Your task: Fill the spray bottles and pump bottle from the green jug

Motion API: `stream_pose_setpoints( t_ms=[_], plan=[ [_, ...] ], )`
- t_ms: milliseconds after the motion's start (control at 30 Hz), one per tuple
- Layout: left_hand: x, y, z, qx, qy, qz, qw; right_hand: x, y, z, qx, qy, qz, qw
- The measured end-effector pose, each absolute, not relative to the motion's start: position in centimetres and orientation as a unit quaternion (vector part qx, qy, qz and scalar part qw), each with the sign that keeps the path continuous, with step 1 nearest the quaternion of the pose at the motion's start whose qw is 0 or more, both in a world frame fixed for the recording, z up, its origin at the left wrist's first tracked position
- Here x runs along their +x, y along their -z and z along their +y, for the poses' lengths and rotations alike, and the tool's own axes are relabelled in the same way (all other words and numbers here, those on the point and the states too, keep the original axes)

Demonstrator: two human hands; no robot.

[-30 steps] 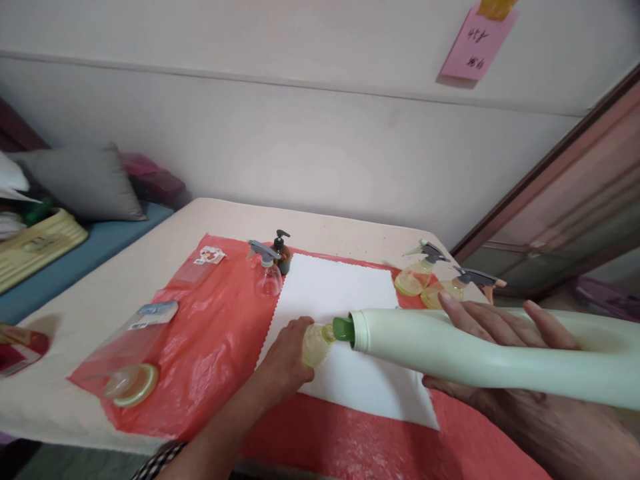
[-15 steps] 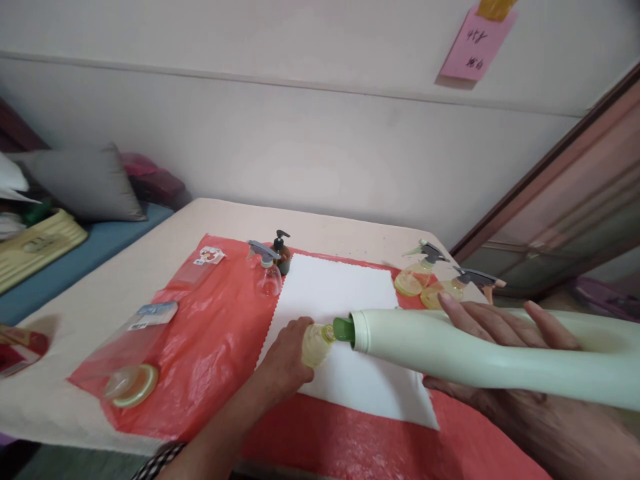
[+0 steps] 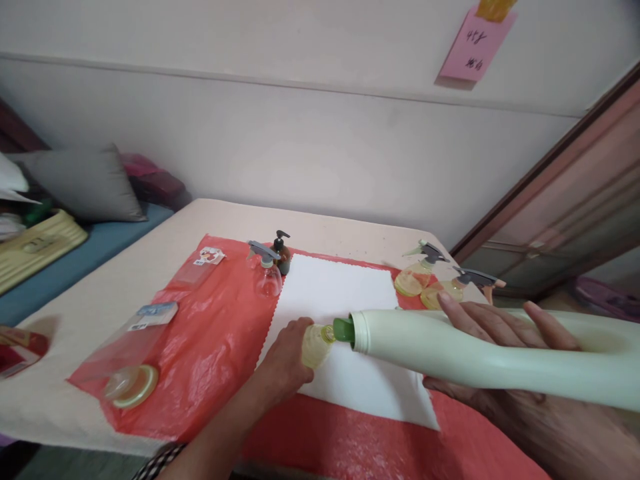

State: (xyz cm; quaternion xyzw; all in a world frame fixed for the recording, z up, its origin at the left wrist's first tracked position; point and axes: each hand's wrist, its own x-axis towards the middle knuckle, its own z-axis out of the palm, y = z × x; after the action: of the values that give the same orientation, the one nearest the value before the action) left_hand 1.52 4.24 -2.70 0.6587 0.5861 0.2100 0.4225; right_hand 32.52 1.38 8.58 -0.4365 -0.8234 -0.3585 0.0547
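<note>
My left hand (image 3: 287,353) is wrapped around a small clear bottle (image 3: 315,347) with yellowish liquid, tilted over a white sheet (image 3: 345,287). Its open neck meets the green spout (image 3: 343,329) of a large pale green jug (image 3: 415,333). That jug lies nearly level, coming in from the right edge. Around its handle and body is my right hand (image 3: 505,327), with fingers on top and the thumb below. Whether liquid is flowing at the spout I cannot tell.
Red plastic sheeting (image 3: 225,320) covers the table (image 3: 240,217). A clear spray bottle (image 3: 269,279) and a dark pump bottle (image 3: 282,257) stand at the back. Two yellowish spray bottles (image 3: 414,279) are at the right. A clear lidded container (image 3: 133,387) lies front left.
</note>
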Motion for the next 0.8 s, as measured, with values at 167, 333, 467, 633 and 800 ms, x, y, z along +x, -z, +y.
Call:
stream_pose_setpoints(
  t_ms=[167,333,467,633,800],
  plan=[
    [1.49,2.75,4.33,0.661,-0.207,0.585,0.421,32.50,-8.56,1.47,-0.425,0.372,-0.823,0.063],
    [1.49,2.74,4.36,0.661,-0.209,0.584,0.422,32.33,-8.78,1.61,-0.421,0.382,-0.820,0.062],
    [1.55,2.64,4.41,0.663,-0.205,0.587,0.417,32.20,-8.94,1.64,-0.426,0.372,-0.822,0.061],
    [1.55,2.61,4.33,0.660,-0.207,0.584,0.425,32.27,-8.84,1.45,-0.432,0.364,-0.823,0.060],
    [1.59,2.66,4.34,0.659,-0.205,0.588,0.422,32.50,-8.46,1.64,-0.432,0.363,-0.823,0.063]
  ],
)
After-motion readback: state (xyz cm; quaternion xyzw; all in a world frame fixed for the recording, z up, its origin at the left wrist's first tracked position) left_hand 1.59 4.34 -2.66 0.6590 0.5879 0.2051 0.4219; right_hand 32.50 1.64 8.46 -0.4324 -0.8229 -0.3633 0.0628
